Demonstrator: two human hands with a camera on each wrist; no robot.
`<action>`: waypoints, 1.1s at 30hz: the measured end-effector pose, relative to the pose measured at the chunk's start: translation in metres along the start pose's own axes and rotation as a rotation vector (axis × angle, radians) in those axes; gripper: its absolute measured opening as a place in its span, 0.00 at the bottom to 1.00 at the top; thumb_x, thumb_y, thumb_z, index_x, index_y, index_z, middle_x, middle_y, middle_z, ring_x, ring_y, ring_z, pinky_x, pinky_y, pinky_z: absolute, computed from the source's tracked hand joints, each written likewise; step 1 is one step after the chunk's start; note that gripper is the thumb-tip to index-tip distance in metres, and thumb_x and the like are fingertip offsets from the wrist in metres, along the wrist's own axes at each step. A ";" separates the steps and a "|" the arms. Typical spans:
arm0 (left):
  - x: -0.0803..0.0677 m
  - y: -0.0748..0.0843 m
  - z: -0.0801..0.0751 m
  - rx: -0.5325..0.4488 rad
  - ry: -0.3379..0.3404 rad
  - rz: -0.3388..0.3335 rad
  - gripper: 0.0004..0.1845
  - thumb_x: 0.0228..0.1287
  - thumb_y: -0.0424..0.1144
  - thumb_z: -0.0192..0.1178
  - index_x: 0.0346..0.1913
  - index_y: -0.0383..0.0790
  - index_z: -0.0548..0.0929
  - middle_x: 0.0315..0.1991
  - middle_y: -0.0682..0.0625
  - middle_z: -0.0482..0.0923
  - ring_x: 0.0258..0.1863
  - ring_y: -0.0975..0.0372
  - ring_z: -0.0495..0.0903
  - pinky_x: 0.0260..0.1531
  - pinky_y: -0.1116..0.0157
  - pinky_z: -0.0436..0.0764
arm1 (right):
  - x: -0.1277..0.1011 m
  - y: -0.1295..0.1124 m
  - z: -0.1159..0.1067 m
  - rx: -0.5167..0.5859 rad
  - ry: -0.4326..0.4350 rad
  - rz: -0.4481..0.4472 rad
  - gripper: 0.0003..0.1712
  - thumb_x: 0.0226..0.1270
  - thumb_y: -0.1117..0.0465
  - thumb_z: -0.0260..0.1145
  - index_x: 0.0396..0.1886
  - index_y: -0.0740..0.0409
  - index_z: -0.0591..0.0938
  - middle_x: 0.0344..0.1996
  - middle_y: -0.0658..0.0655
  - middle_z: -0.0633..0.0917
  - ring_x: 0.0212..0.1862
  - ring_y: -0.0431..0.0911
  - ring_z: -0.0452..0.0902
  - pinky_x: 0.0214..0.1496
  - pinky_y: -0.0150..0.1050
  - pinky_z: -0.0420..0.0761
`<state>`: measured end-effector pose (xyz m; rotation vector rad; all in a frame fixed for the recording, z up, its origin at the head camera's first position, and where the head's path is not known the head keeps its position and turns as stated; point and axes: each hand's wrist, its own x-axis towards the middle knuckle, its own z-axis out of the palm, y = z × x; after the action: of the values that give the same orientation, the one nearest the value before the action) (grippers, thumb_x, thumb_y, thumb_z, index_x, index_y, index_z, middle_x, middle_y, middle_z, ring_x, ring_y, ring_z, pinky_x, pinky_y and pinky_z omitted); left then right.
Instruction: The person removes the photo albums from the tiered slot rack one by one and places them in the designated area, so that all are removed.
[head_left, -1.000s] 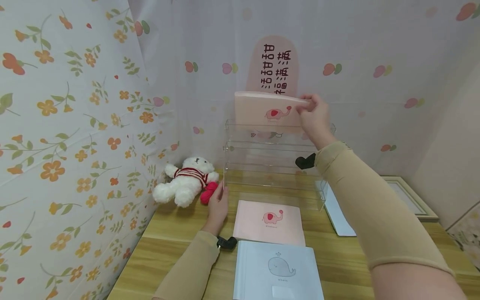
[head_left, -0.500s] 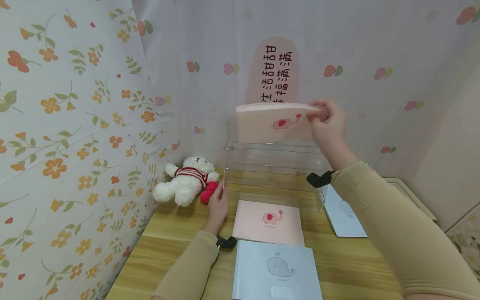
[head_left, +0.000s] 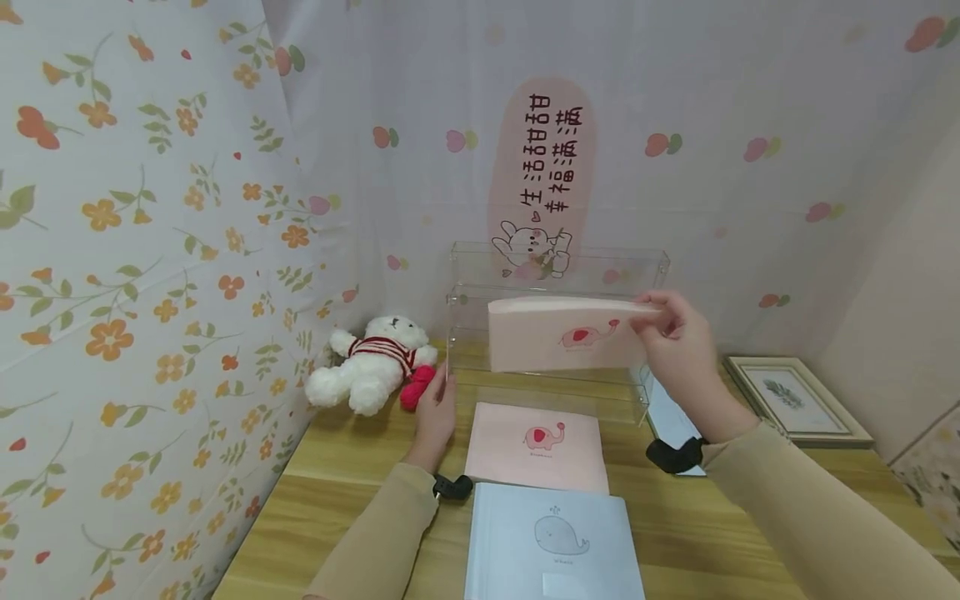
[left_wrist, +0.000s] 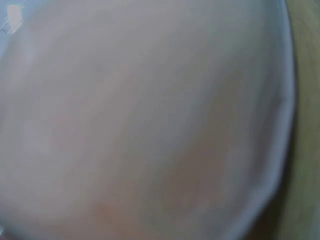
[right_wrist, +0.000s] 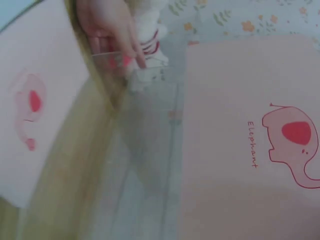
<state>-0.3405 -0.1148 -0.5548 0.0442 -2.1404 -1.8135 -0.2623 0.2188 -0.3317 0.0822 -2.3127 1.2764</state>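
We're looking into a cosy little corner here. The left wall (head_left: 135,250) is covered in white fabric printed with orange flowers and green leaves, and the back wall (head_left: 712,100) has a paler cloth dotted with pink and orange fruit shapes. There's a pink oval sticker (head_left: 542,179) on it with dark handwritten characters and a small bunny. The wooden table (head_left: 360,500) has a light, streaky grain. On the far right a plain beige wall (head_left: 900,333) closes things off. Lighting is soft and even.
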 end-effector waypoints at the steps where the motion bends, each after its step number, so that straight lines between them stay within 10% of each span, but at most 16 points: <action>1: 0.000 0.001 0.000 -0.003 -0.002 -0.001 0.26 0.87 0.48 0.57 0.81 0.49 0.76 0.80 0.44 0.76 0.82 0.43 0.70 0.81 0.41 0.72 | -0.007 0.005 -0.003 -0.021 -0.003 0.009 0.12 0.82 0.62 0.68 0.59 0.57 0.83 0.51 0.64 0.85 0.36 0.43 0.72 0.23 0.31 0.73; 27: 0.000 -0.008 -0.001 0.015 0.026 0.017 0.27 0.86 0.54 0.58 0.80 0.52 0.78 0.77 0.40 0.79 0.79 0.43 0.74 0.78 0.39 0.75 | -0.102 0.114 -0.069 -0.197 -0.172 0.202 0.17 0.78 0.58 0.74 0.59 0.60 0.84 0.41 0.56 0.91 0.34 0.35 0.76 0.31 0.34 0.78; 33: 0.001 -0.010 0.001 0.012 0.033 0.004 0.26 0.86 0.50 0.59 0.80 0.51 0.78 0.77 0.42 0.79 0.79 0.46 0.74 0.79 0.42 0.75 | -0.102 0.131 -0.095 -0.111 -0.254 0.298 0.16 0.80 0.59 0.71 0.61 0.59 0.83 0.40 0.30 0.82 0.40 0.31 0.77 0.39 0.32 0.81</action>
<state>-0.3435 -0.1161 -0.5642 0.0720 -2.1272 -1.7861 -0.1727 0.3504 -0.4377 -0.1528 -2.6887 1.3391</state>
